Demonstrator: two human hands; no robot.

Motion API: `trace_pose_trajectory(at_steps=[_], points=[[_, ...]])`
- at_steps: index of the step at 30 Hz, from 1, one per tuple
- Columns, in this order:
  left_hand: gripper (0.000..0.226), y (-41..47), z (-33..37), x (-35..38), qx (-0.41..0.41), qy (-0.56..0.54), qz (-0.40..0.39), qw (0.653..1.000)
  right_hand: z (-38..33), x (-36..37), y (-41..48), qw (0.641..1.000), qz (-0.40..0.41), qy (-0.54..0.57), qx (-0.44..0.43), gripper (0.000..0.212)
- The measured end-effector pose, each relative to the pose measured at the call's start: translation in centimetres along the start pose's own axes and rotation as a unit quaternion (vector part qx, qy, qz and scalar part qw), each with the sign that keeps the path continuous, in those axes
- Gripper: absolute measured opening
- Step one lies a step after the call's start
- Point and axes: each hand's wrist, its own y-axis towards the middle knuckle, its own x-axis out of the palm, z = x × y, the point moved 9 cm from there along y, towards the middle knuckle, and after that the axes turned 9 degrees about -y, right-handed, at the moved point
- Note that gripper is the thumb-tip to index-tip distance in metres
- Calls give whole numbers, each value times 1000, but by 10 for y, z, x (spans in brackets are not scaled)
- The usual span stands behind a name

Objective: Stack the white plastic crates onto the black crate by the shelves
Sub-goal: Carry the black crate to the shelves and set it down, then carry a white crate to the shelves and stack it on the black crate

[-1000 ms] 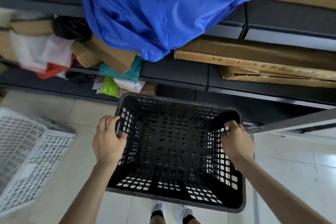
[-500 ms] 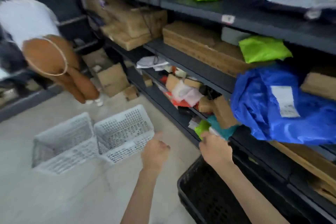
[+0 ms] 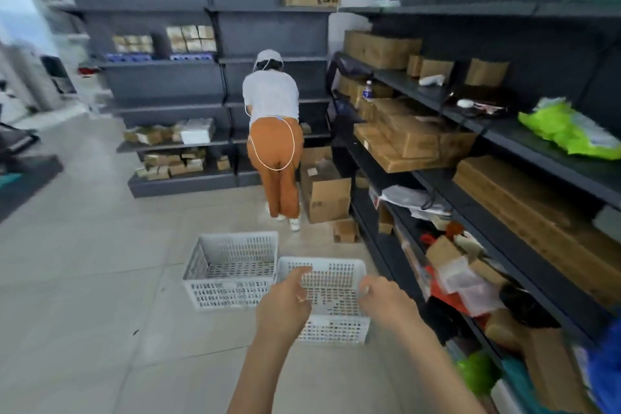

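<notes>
- Both white crates sit on the floor, so from what shows no white crate is stacked yet; I judge the stacking is at its start.
- The near white crate (image 3: 324, 299) lies just beyond both hands, partly covered by them.
- The far white crate (image 3: 232, 274) lies beyond the left hand and to its left. It seems to touch the near one at a corner, but I cannot tell for sure.
- The black crate is not in view, so I cannot say where it stands or if it is ready to receive the others.
- The left hand (image 3: 284, 307) reaches forward with fingers loosely curled and the thumb raised. It holds nothing and hovers in front of the near crate's left rim.
- The right hand (image 3: 384, 301) reaches forward too, half open with fingers bent. It holds nothing and is close to the crate's right rim; whether it touches the rim I cannot tell.
- Both white crates look empty; only the perforated bottoms and walls show inside.
- The shelves (image 3: 504, 198) run along the right of the right hand, full of cardboard boxes and bags.
- Another person (image 3: 274, 131) stands well beyond the crates, facing the far shelves.
- What is left, as I judge: grip the near crate, carry it to the black crate, set it on top, then do the same with the far one.
</notes>
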Motion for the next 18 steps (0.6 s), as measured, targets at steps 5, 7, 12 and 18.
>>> trace_pose_trajectory(at_steps=[5,7,12,18], points=[[50,20,-41,-8,-46,-34,-4,998,-15,19,26,999,-12,34,27,26],[50,29,-59,-1,-65,-55,-13,996,-17,24,37,999,-25,36,25,29],[56,61,-98,27,-98,-59,-36,993,-23,25,68,996,-34,79,15,47],[60,156,-136,44,-136,-6,-39,990,-17,28,158,990,-42,130,40,70]])
